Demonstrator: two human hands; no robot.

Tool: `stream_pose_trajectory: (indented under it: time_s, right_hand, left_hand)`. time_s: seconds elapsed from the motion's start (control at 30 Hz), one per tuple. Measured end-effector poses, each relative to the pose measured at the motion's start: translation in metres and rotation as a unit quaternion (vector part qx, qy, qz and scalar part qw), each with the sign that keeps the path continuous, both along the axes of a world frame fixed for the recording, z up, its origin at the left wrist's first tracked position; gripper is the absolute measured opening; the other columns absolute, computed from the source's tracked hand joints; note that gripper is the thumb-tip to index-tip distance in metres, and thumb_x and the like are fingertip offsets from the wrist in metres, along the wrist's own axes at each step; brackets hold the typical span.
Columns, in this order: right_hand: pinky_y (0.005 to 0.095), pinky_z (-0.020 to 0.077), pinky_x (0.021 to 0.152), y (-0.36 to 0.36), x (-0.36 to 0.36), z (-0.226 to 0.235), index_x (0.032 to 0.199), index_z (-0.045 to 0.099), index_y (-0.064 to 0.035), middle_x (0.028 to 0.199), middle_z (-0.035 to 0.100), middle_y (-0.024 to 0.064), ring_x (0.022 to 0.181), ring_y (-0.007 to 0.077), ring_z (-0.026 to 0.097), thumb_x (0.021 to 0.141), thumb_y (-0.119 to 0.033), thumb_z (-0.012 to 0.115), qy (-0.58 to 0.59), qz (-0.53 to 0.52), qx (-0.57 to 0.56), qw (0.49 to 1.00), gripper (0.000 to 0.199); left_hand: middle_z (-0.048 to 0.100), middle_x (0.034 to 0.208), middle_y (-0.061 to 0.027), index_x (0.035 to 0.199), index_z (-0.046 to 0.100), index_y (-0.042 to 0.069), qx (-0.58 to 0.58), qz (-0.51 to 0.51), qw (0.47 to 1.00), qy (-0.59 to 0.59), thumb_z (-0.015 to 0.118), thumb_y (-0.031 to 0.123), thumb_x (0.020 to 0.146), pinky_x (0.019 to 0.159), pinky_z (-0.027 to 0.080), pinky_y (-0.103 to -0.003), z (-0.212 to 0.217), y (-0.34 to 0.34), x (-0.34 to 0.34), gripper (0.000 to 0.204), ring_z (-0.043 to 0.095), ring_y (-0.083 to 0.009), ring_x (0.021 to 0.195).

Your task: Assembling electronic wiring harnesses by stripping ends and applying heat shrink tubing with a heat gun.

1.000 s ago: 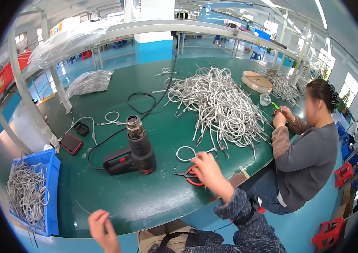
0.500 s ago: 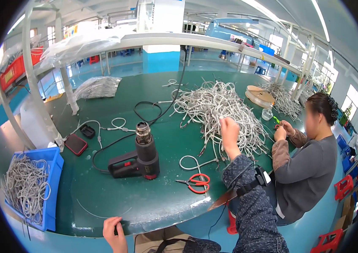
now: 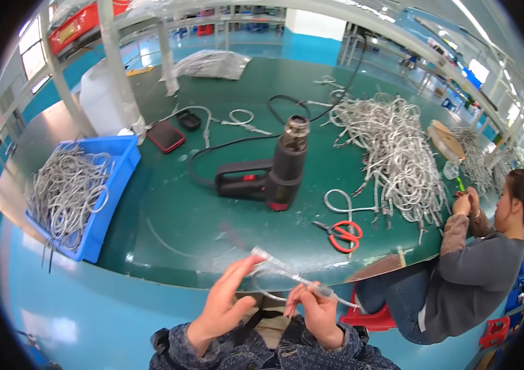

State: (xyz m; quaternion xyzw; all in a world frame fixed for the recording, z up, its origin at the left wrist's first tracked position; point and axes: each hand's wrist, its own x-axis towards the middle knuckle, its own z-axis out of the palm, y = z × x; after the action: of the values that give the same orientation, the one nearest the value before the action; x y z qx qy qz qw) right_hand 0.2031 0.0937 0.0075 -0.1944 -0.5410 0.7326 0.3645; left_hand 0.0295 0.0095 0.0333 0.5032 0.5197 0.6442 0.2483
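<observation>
Near the table's front edge, my right hand (image 3: 319,313) is closed around a whitish-grey cable (image 3: 279,265), pinching it near a thicker grey section. The cable's far end points up and left, and a loop of it hangs between my hands. My left hand (image 3: 224,303) is beside that end, fingers stretched and thumb apart; whether a fingertip touches the cable I cannot tell. A thin pale strand (image 3: 172,248) lies on the green table (image 3: 151,203) beyond my left hand.
A black heat gun (image 3: 283,166) stands mid-table, nozzle up. Red-handled pliers (image 3: 342,235) lie right of it. Tangled cables (image 3: 398,154) are heaped at right. A blue bin (image 3: 117,185) with cables is at left. A co-worker (image 3: 478,271) sits at the right.
My right hand has come back from the cable heap to the front edge, now with a cable in it. My left hand has lifted from the table edge toward it. The view has shifted.
</observation>
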Motion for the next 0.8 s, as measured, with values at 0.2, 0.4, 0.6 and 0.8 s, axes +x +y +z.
stream_pose_trajectory:
  time_s: [0.2, 0.4, 0.6, 0.8]
  right_hand:
    - [0.03, 0.0534, 0.06, -0.004, -0.008, -0.025, 0.094, 0.059, 0.0079, 0.087, 0.06, 0.0167, 0.069, 0.0214, 0.064, 0.088, 0.006, 0.051, -0.056, 0.142, 0.048, 0.987, 0.01]
    - [0.0306, 0.0543, 0.071, 0.014, -0.005, -0.009, 0.115, 0.056, 0.0041, 0.094, 0.061, 0.0141, 0.08, 0.0221, 0.066, 0.085, 0.007, 0.056, -0.109, 0.129, 0.073, 0.983, 0.03]
    - [0.0291, 0.0529, 0.069, 0.018, -0.005, 0.0, 0.12, 0.055, 0.0023, 0.103, 0.059, 0.0159, 0.08, 0.0206, 0.064, 0.088, 0.005, 0.054, -0.039, 0.205, -0.01, 0.978, 0.033]
    - [0.0313, 0.053, 0.064, 0.023, -0.027, 0.007, 0.121, 0.051, 0.0046, 0.097, 0.061, 0.0205, 0.078, 0.0252, 0.065, 0.086, 0.009, 0.048, 0.062, 0.152, -0.175, 0.971, 0.035]
  left_hand:
    - [0.061, 0.113, -0.0171, 0.127, 0.05, -0.005, -0.072, -0.021, 0.989, -0.131, 0.052, 0.01, 0.094, 0.093, 0.045, -0.034, 0.011, -0.004, -0.002, 0.036, 0.059, -0.0231, 0.106]
    - [0.067, 0.095, -0.014, 0.107, 0.062, -0.004, -0.059, 0.065, 0.994, -0.064, 0.052, 0.0, 0.092, 0.073, 0.052, -0.027, 0.007, -0.008, -0.011, 0.018, 0.064, -0.0169, 0.081]
    - [0.067, 0.094, -0.0131, 0.104, 0.062, -0.003, 0.005, 0.178, 0.97, -0.165, 0.055, 0.0, 0.091, 0.068, 0.054, -0.027, 0.004, -0.003, -0.021, 0.015, 0.064, -0.0158, 0.078]
    - [0.065, 0.096, -0.014, 0.103, 0.061, -0.003, 0.032, 0.236, 0.963, -0.124, 0.055, 0.0, 0.091, 0.067, 0.056, -0.028, -0.008, -0.011, -0.015, 0.013, 0.064, -0.0165, 0.078]
